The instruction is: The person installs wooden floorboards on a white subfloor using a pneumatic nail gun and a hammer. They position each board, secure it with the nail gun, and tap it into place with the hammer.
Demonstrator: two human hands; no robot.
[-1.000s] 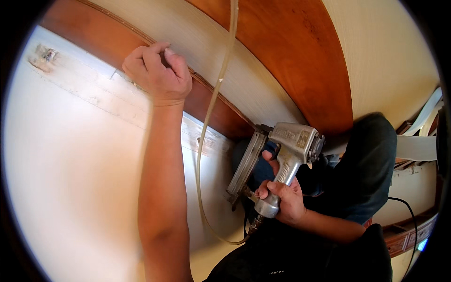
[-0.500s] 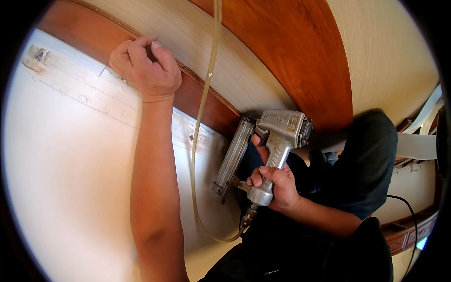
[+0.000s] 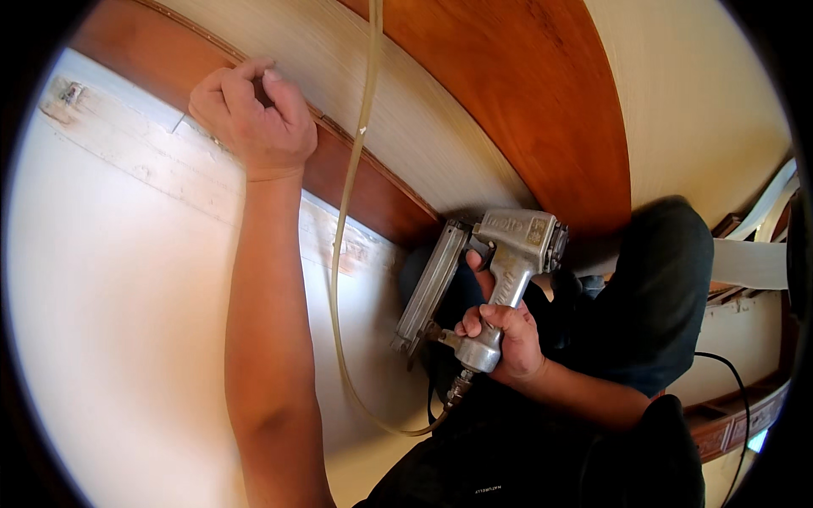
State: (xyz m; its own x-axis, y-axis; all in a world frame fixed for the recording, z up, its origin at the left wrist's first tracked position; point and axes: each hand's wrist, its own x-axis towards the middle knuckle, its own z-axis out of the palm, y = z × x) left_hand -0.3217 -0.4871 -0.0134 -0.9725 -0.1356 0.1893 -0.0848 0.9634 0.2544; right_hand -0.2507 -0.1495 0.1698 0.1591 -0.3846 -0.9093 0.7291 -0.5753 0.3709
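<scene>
My right hand [image 3: 517, 343] is wrapped round the grip of a silver pneumatic nail gun [image 3: 511, 262], its index finger raised by the trigger. The gun is tilted, with its long magazine [image 3: 430, 286] to the left of the grip. A translucent yellowish air hose [image 3: 343, 229] runs from the fitting at the grip's lower end, loops left and rises out of view. At the upper left, my left hand [image 3: 254, 118] is closed against a reddish-brown wood strip [image 3: 373, 190], back of the hand showing. Its fingertips are hidden, so anything inside cannot be made out.
Pale wood-grain panel [image 3: 440, 127] and a curved reddish-brown band [image 3: 542, 102] lie beyond the strip. A white surface [image 3: 127, 296] with rough patches fills the left. My bent knee [image 3: 665, 279] is at right, near pale strips [image 3: 749, 264] and a black cable [image 3: 741, 381].
The view has shifted slightly. The nail gun and my right hand sit a little farther right; my left hand appears slightly farther left and up, still closed at the wood strip.
</scene>
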